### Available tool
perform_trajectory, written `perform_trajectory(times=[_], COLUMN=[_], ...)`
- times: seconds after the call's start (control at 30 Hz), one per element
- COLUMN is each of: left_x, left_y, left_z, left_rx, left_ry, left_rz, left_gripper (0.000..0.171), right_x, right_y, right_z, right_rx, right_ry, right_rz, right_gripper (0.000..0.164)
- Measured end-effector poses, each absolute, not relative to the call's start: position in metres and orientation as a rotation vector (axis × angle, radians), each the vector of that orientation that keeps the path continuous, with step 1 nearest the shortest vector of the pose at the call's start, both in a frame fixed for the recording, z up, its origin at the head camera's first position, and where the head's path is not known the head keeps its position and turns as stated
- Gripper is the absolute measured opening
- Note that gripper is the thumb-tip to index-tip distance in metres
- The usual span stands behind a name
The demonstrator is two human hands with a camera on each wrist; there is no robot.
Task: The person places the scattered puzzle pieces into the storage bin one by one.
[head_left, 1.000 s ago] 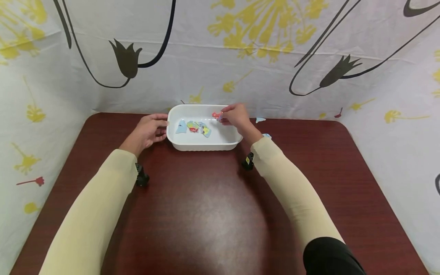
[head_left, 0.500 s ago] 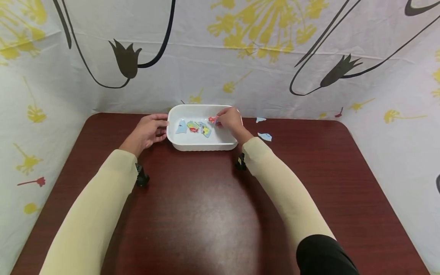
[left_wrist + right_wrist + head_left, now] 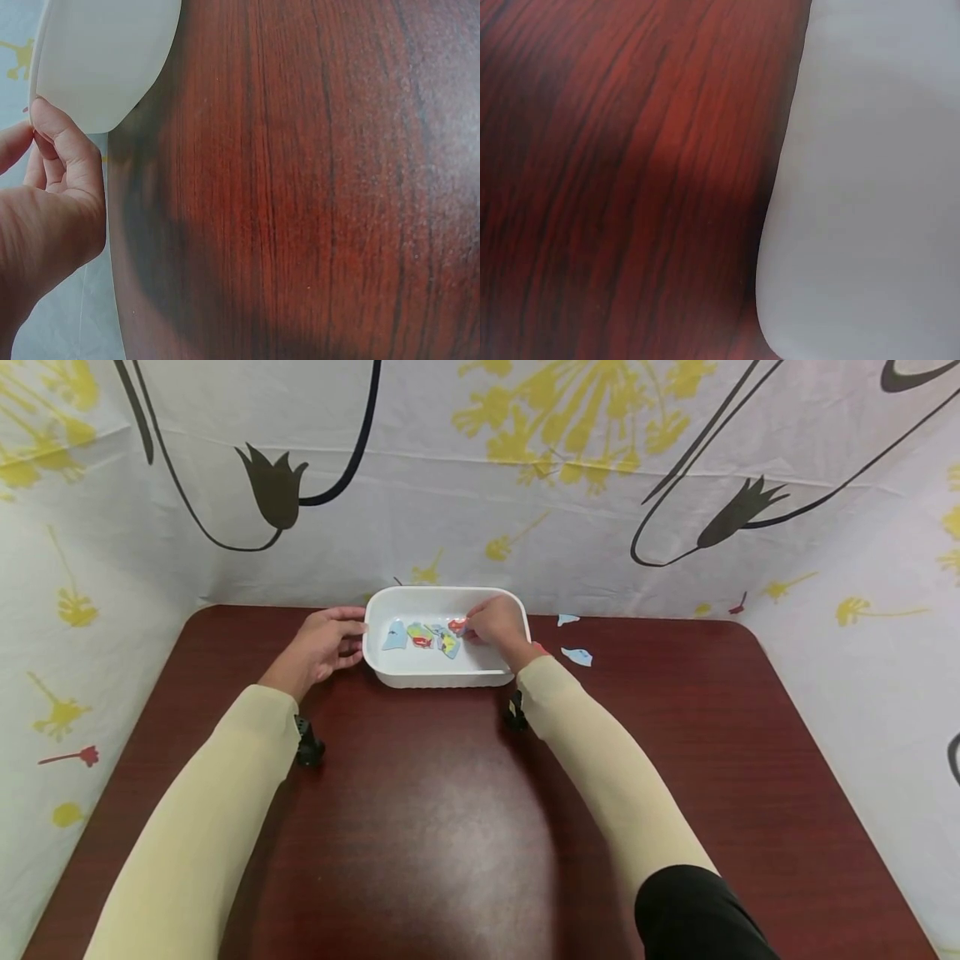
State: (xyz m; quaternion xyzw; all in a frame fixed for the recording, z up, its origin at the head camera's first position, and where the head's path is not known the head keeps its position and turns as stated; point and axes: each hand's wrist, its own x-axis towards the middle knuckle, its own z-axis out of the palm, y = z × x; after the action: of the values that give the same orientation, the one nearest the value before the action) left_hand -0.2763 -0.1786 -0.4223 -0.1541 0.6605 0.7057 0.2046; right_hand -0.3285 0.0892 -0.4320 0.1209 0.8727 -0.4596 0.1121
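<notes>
Fingertips (image 3: 472, 620) of the right hand (image 3: 497, 622) seem to pinch a red piece (image 3: 457, 626) inside the white tray (image 3: 446, 680); the left hand (image 3: 322, 645) grips the tray's left rim between thumb and fingers. Leftward from the red piece lie a blue-and-yellow piece (image 3: 448, 645), a yellow-and-red piece (image 3: 421, 636) and a pale blue piece (image 3: 395, 636). The tray sits by the far edge of the tabletop (image 3: 420, 793), between its corners. Right of it lie a far scrap (image 3: 567, 620), a near scrap (image 3: 577, 657) and, partly hidden by the wrist, a red bit (image 3: 539, 648). Careless release could overlap or shift neighbouring pieces; a tug on the rim could slide them all. No brand or lettering is legible.
</notes>
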Motion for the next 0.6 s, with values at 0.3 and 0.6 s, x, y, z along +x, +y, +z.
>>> perform_trajectory(times=[0.3, 0.6], left_x=[-0.2751, -0.2753], left_y=[-0.1787, -0.1788], left_z=[-0.4226, -0.4222], left_rx=[-0.426, -0.43], left_ry=[1.848, 1.864], left_rz=[1.966, 1.952], left_gripper=[0.044, 0.043], right_x=[-0.3267, -0.3225], right_y=[0.0874, 0.0917], right_z=[-0.4302, -0.4243], right_rx=[0.274, 0.24], right_ry=[2.619, 2.539], right_rz=[-1.191, -1.272], right_gripper=[0.022, 0.023])
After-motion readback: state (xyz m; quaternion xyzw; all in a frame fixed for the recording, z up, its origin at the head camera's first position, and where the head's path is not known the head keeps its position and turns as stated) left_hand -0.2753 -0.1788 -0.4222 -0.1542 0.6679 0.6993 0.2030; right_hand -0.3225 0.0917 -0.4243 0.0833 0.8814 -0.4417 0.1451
